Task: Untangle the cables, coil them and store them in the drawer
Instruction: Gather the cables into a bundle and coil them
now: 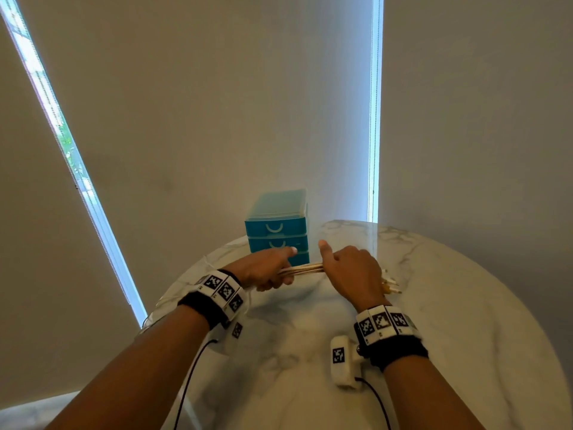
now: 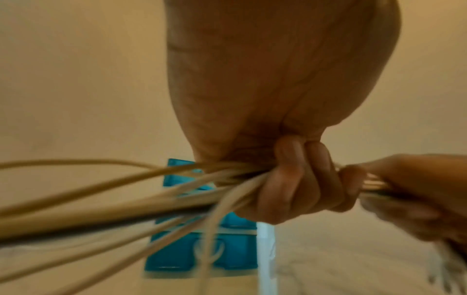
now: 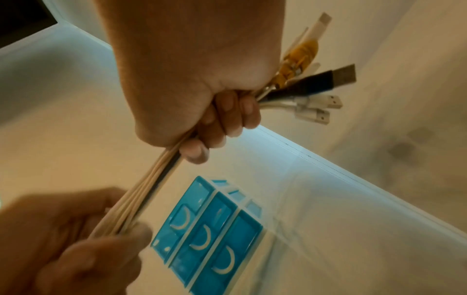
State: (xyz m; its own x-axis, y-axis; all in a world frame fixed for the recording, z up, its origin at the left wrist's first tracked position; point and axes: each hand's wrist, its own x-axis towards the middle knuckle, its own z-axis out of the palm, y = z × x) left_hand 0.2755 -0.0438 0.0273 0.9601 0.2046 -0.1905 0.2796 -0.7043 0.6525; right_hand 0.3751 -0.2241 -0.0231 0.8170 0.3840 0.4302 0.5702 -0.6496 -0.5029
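A bundle of cables (image 1: 302, 269), mostly pale with one dark strand among them, is held taut in the air above the marble table (image 1: 449, 305), just in front of the blue drawer unit (image 1: 277, 231). The bundle is gripped by the right hand (image 1: 352, 271) with the fingers curled round it, and the plug ends (image 3: 316, 89) are seen fanning out past the little finger; the left hand (image 1: 263, 271) is closed round the same strands a short way along, with loose lengths trailing away behind it toward the table's left edge (image 1: 173, 293). Because the strands are held together as one bunch, it is judged that any remaining crossings could be drawn tighter into knots if the bundle is pulled hard between the two fists. A plug could also be snagged on a neighbouring cable, or strained at its neck. The trailing slack near the left rim could slide off the table and drag the rest. All three drawers appear to be shut, so one hand will have to be freed before storing. Open surface is available to the right and toward the person for coiling, while the drawer unit stands close behind the hands.
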